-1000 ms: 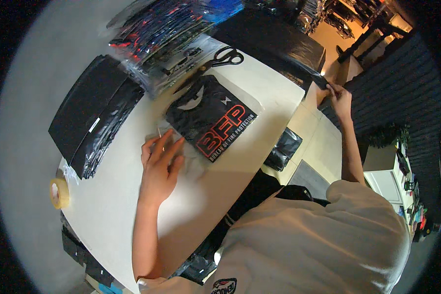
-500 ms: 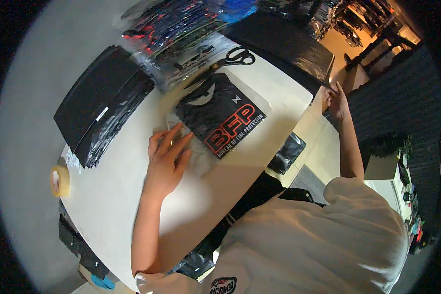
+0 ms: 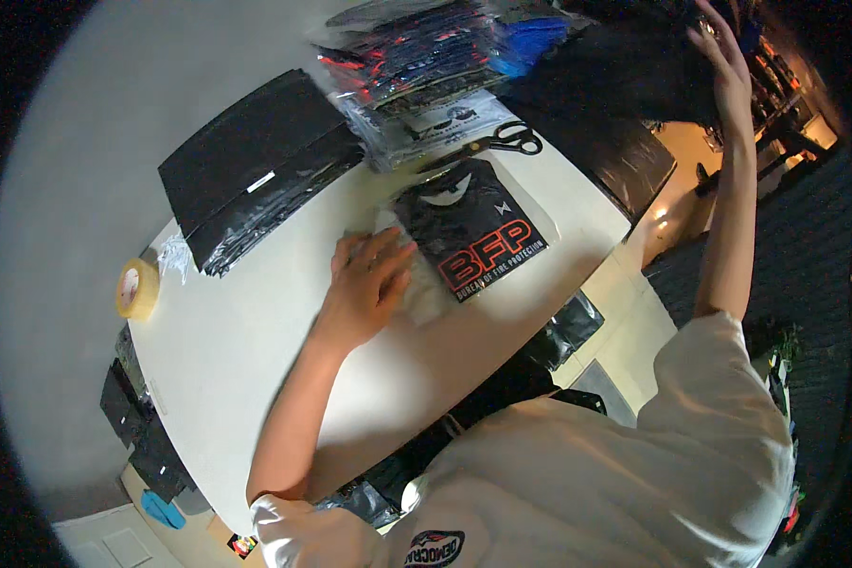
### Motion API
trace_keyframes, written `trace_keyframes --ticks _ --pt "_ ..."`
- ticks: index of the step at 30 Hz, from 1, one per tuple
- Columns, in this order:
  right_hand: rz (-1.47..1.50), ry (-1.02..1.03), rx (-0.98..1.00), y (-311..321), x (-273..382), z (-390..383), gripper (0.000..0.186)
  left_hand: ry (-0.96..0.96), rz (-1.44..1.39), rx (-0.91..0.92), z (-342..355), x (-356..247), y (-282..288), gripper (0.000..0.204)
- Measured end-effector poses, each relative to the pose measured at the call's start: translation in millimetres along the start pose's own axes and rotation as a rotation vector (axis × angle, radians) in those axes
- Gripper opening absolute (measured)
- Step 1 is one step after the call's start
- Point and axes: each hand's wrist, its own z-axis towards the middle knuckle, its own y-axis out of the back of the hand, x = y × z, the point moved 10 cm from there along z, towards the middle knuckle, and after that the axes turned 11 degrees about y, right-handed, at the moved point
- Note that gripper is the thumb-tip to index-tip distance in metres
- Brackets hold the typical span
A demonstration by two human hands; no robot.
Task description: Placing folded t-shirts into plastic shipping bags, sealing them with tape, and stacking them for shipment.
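Note:
A folded black T-shirt [image 3: 473, 232] with red and white print lies in a clear plastic bag on the white table [image 3: 246, 379]. My left hand [image 3: 364, 289] rests at the bag's left edge, fingers apart and bent a little, holding nothing. At the far right, my right hand [image 3: 726, 57] is raised with its arm stretched out. A dark, sheet-like thing [image 3: 625, 76] spreads beside its fingers. The fingers look closed at its edge, but shadow hides what they grip. Black-handled scissors [image 3: 502, 142] lie just beyond the T-shirt.
A stack of black packages [image 3: 265, 161] sits at the table's left. Behind lies a pile of plastic-wrapped garments [image 3: 417, 57]. A tape roll [image 3: 137, 289] stands at the left edge. Beneath the near edge is a black plastic packet [image 3: 577, 327].
My right hand has risen from the table's right corner toward the far top right, and more dark material shows beside it. The left hand stays by the bagged T-shirt. The whole view has shifted.

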Motion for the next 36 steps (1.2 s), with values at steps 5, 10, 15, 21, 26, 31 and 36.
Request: trace_keyframes --ticks 5,10,15,21,26,31,36 --pt "0.217 0.010 0.716 -219 175 -17 0.070 0.036 -0.060 -0.210 3 5 34 0.030" --pt "0.020 0.419 1.250 -364 258 -163 0.055 0.594 -0.929 -0.122 -25 64 62 0.053" --pt "0.248 0.514 1.191 -400 311 -259 0.068 0.661 -1.022 0.008 -72 84 87 0.058" --pt "0.435 0.493 1.255 -419 345 -289 0.071 0.716 -0.747 0.154 -90 95 93 0.026" --pt "0.367 0.313 1.385 -406 349 -296 0.065 0.716 -0.705 -0.044 -99 121 127 0.021" --pt "0.379 0.056 1.138 -375 291 -274 0.051 0.987 -0.276 0.320 -166 184 172 0.033" --pt "-0.075 0.192 0.927 -339 197 -266 0.058 1.130 -0.341 0.125 -236 229 234 0.038"
